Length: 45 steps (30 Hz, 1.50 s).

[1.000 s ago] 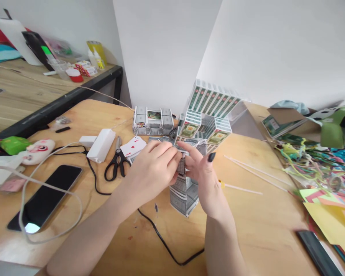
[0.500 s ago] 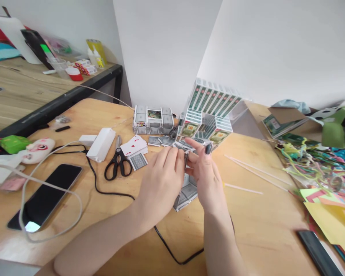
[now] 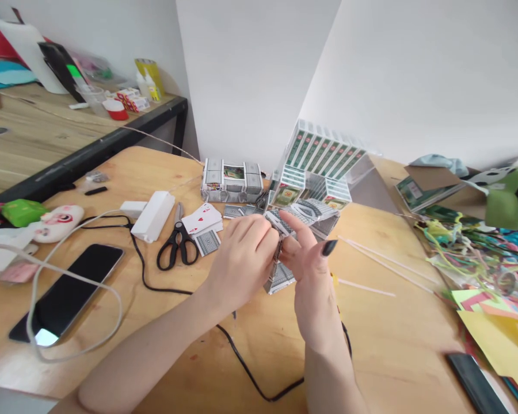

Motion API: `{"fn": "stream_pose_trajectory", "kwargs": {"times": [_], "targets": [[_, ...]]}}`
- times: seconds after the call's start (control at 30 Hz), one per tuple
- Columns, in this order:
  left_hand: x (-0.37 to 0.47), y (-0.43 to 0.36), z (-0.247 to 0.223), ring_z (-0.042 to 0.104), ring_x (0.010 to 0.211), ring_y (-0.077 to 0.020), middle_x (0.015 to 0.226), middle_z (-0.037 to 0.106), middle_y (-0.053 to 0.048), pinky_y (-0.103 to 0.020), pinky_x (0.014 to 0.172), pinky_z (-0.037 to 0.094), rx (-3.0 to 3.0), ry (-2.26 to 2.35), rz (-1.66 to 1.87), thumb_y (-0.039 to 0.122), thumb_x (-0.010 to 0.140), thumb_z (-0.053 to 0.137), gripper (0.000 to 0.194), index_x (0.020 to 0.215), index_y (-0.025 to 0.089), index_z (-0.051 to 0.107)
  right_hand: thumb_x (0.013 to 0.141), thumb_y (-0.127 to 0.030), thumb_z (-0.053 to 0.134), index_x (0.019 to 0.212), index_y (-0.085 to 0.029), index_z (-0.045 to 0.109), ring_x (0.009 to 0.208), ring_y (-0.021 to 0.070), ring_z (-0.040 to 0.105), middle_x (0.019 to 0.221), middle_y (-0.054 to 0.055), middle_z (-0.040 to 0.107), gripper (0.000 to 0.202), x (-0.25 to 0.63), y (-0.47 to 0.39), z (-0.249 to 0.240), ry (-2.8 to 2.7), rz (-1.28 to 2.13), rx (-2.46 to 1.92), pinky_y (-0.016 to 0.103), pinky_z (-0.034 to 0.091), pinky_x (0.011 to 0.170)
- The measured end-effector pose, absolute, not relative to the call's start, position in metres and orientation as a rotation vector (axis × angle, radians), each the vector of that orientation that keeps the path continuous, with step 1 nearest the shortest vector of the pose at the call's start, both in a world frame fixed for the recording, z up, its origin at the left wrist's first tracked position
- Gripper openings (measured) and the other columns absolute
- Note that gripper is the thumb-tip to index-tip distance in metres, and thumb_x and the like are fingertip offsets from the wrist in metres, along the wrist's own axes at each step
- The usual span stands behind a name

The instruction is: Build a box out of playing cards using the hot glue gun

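Note:
Both hands meet over a structure of folded playing cards (image 3: pixel 282 277) with grey patterned backs. My left hand (image 3: pixel 249 261) is closed, fingers curled on the structure's near left edge. On the other side my right hand (image 3: pixel 313 279) grips the same piece with bent fingers; its thumb, with a dark nail, points up. A fan-shaped part of the structure shows beyond the fingertips. What lies between the fingers is mostly hidden. Left of the hands are loose playing cards (image 3: pixel 202 218), an ace of hearts on top, and black-handled scissors (image 3: pixel 178 241).
A box built of cards (image 3: pixel 232 179) stands at the back beside stacked green-and-white card boxes (image 3: pixel 323 150). A phone (image 3: pixel 69 293), a white adapter (image 3: pixel 153 217) and cables lie left. White sticks (image 3: pixel 384 261), coloured paper (image 3: pixel 498 339) and tangled string (image 3: pixel 470 253) are at right.
The card structure has tilted and risen in my hands, so its fan-shaped far part now shows in front of the stacked boxes. My right hand has turned slightly, its thumb further out.

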State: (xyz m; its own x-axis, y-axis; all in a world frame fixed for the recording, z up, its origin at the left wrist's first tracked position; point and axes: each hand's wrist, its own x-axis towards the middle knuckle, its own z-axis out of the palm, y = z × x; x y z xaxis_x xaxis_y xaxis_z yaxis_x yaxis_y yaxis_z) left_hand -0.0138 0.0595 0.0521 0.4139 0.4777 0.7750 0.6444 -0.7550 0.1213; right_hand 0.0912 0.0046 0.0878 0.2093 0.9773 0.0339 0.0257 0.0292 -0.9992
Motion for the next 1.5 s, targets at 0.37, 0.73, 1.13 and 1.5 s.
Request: {"fn": "stream_pose_trajectory", "kwargs": {"times": [0.37, 0.73, 1.13, 1.5], "targets": [[-0.014, 0.053, 0.054, 0.058, 0.093, -0.0217, 0.079, 0.059, -0.004, -0.038, 0.077, 0.042, -2.488, -0.990, -1.299, 0.005, 0.082, 0.049, 0.018, 0.072, 0.020, 0.047, 0.080, -0.080, 0.028, 0.134, -0.026, 0.047, 0.100, 0.0260, 0.061, 0.098, 0.006, 0.065, 0.078, 0.087, -0.001, 0.093, -1.052, 1.071, -1.265, 0.040, 0.048, 0.084], [-0.019, 0.052, 0.066, 0.059, 0.097, -0.0217, 0.092, 0.065, -0.004, -0.043, 0.081, 0.039, -2.537, -1.175, -1.170, 0.005, 0.081, 0.052, 0.016, 0.084, 0.020, 0.056, 0.086, -0.039, 0.056, 0.119, -0.027, 0.057, 0.080, 0.0186, 0.062, 0.078, 0.000, 0.062, 0.035, 0.099, 0.019, 0.075, -1.074, 0.987, -1.280, 0.036, 0.052, 0.077], [-0.048, 0.078, 0.077, 0.044, 0.125, -0.0228, 0.127, 0.046, -0.007, -0.042, 0.105, 0.040, -3.091, -1.156, -1.267, 0.021, 0.073, 0.071, 0.036, 0.106, 0.025, 0.058, 0.080, -0.034, 0.063, 0.104, -0.024, 0.067, 0.066, 0.0148, 0.060, 0.083, 0.002, 0.069, 0.026, 0.121, 0.029, 0.075, -0.830, 1.241, -1.138, 0.031, 0.050, 0.060], [-0.061, 0.084, 0.070, 0.065, 0.105, -0.0210, 0.119, 0.067, -0.004, -0.037, 0.090, 0.057, -3.121, -1.058, -1.377, 0.027, 0.076, 0.072, 0.036, 0.111, 0.027, 0.065, 0.079, -0.040, 0.067, 0.094, -0.023, 0.070, 0.067, 0.0166, 0.065, 0.082, 0.003, 0.072, 0.024, 0.116, 0.029, 0.073, -0.792, 1.238, -1.130, 0.032, 0.054, 0.059]]}}
